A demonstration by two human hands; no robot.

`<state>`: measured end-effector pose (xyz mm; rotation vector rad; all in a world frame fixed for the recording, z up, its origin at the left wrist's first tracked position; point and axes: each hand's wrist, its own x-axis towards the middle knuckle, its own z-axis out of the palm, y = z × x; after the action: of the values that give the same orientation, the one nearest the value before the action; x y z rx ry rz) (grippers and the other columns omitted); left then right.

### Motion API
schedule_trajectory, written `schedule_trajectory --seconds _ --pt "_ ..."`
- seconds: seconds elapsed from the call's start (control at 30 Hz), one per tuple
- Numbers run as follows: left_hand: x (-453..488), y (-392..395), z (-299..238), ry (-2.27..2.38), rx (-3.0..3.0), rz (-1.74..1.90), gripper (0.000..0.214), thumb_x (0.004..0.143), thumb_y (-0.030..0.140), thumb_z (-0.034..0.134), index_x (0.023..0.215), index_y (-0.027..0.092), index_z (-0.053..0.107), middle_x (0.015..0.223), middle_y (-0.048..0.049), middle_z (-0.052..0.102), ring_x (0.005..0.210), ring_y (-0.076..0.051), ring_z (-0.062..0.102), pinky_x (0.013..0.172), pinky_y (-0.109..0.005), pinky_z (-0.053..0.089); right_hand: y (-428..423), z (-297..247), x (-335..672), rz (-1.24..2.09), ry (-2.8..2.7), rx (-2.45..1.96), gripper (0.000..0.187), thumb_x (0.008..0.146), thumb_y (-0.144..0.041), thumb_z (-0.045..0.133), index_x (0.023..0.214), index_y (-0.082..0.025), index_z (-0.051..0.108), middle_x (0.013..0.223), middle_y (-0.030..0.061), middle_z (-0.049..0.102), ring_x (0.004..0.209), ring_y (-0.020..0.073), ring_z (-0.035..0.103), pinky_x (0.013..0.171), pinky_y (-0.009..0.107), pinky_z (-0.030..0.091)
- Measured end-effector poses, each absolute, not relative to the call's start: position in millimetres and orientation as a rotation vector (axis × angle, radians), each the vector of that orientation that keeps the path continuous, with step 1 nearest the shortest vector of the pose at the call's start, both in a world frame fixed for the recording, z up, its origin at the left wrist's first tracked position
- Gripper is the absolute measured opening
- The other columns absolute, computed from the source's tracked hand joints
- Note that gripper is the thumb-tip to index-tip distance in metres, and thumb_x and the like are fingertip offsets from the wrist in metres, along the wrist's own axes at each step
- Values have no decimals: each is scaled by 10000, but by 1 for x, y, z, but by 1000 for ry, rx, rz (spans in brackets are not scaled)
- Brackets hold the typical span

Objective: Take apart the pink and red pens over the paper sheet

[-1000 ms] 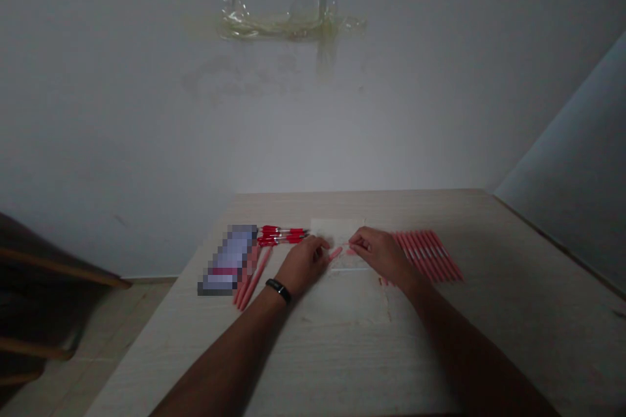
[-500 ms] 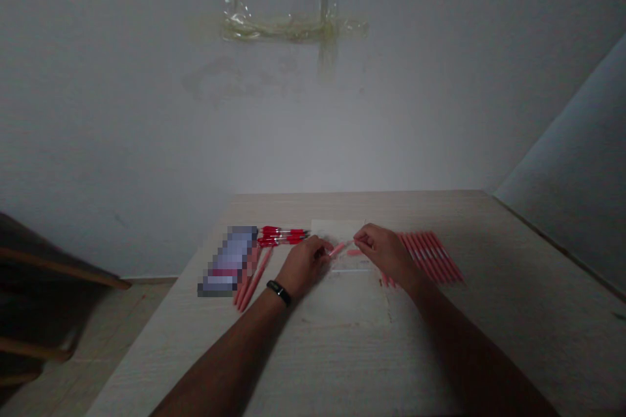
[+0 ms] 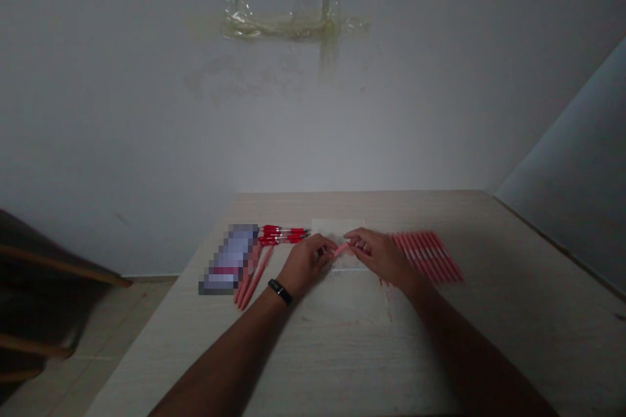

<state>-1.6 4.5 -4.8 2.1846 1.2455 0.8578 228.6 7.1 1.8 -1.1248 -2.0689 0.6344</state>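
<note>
Over a pale sheet, my left hand (image 3: 306, 262), with a dark band on its wrist, pinches a pink pen barrel (image 3: 341, 249) between thumb and fingers. My right hand (image 3: 380, 255) is closed at the barrel's right end, its fingertips touching it. Whatever small part sits between those right fingers is too small to make out. Beneath both hands lies the pale sheet (image 3: 342, 303), with a thin clear strip (image 3: 349, 268) on it. Right of my right hand, several pink pens (image 3: 433, 257) lie side by side in a slanted row, partly covered by the hand.
Left of my left hand lie pink pen pieces (image 3: 254, 283) and a group of red pens (image 3: 283, 235). A pixelated, phone-like rectangle (image 3: 229, 257) rests beside them. The wooden table (image 3: 342, 365) meets a wall (image 3: 391, 130) with tape on it.
My right hand has moved left to the barrel in my left hand, closing the gap between them. It now covers a pink piece that was visible on the sheet.
</note>
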Motion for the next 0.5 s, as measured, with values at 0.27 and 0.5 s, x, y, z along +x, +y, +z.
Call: schedule_trajectory --seconds 0.27,0.5 --pt "-2 7 -5 1212 1964 992 143 843 214 637 977 175 666 901 -38 724 810 -166 649 720 -262 475 13 3 240 541 -2027 -1257 258 894 -161 568 1129 -217 657 882 24 705 776 154 661 705 261 488" --pt "-5 10 -14 1220 1973 977 190 843 199 611 1021 170 671 886 -43 714 795 -169 644 718 -270 480 17 1 247 463 -2123 -1266 142 876 -147 590 970 -197 684 920 35 696 824 162 655 757 270 476"
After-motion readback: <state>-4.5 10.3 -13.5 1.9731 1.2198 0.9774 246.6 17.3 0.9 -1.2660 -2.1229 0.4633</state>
